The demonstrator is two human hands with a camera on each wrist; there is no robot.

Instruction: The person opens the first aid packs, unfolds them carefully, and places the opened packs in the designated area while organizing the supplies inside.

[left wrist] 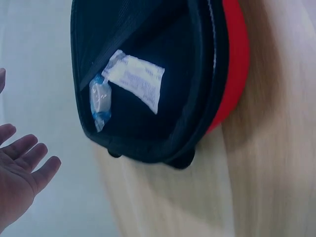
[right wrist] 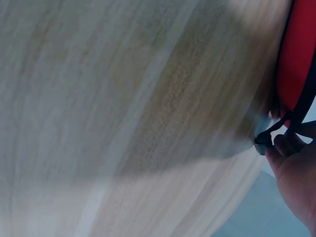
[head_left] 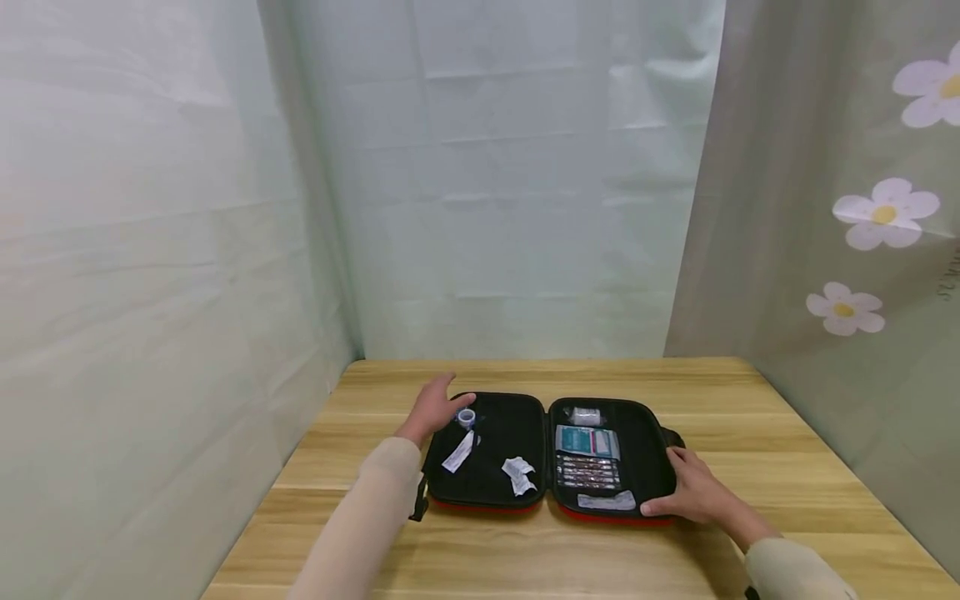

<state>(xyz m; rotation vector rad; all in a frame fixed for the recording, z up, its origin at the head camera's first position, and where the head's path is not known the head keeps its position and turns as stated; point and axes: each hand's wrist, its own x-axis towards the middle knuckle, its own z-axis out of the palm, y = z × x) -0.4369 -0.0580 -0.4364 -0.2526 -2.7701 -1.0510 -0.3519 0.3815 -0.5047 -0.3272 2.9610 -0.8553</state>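
Note:
A black-lined case with a red shell (head_left: 495,446) lies unfolded on the table. My left hand (head_left: 435,408) hovers at its far left corner, fingers spread; the left wrist view shows the hand apart from the case. My right hand (head_left: 693,490) grips the right half's outer edge, thumb at the near corner. The left half holds a small clear-wrapped roll (left wrist: 101,100), a white printed packet (left wrist: 136,76) and crumpled white packets (head_left: 518,475). In the right half are a wrapped white roll (head_left: 586,417), a teal packet (head_left: 587,442), several dark-patterned strips (head_left: 588,472) and a white packet (head_left: 607,501).
The wooden table (head_left: 480,550) extends around the case on all sides. Pale curtains (head_left: 510,208) hang behind and on both sides, with white flowers (head_left: 885,214) printed at right. A black handle (head_left: 672,437) juts from the case's right side.

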